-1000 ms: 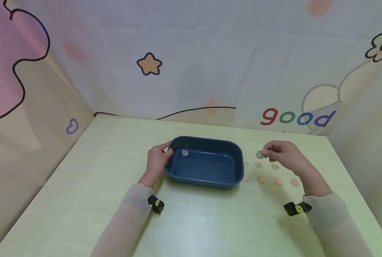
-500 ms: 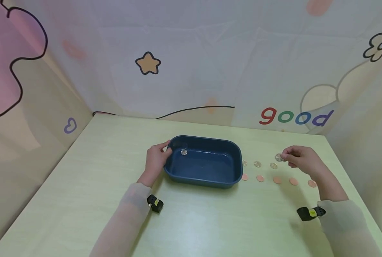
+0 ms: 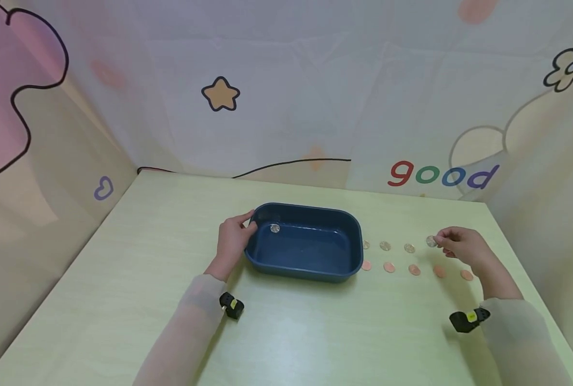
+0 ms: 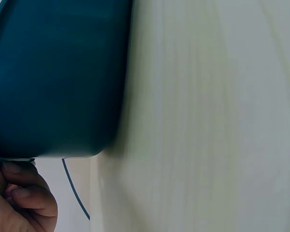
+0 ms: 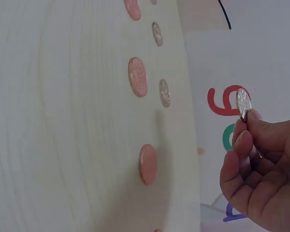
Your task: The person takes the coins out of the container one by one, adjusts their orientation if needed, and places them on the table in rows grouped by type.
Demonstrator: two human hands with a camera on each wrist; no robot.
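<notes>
A dark blue rectangular plastic bin (image 3: 305, 252) stands on the table, a silver coin (image 3: 275, 228) lying inside near its left end. My left hand (image 3: 233, 241) grips the bin's left end at the rim, thumb over the edge. In the left wrist view, curled fingers (image 4: 31, 193) show by the bin's end wall. Between thumb and fingers my right hand (image 3: 464, 249) pinches another silver coin (image 5: 243, 103), held above the table at the right end of a row of silver coins (image 3: 409, 248). A row of copper-coloured coins (image 3: 414, 269) lies nearer me.
Both rows start by the bin's right wall, where the leftmost coins are partly hidden. A pale wood-grain table (image 3: 305, 332) extends in front. A printed cloth backdrop (image 3: 286, 107) rises behind the table's back edge and along its sides.
My right hand has carried its silver coin to the right, past the other silver coins, and slightly lower. My left hand has kept its grip on the bin, which stays in place.
</notes>
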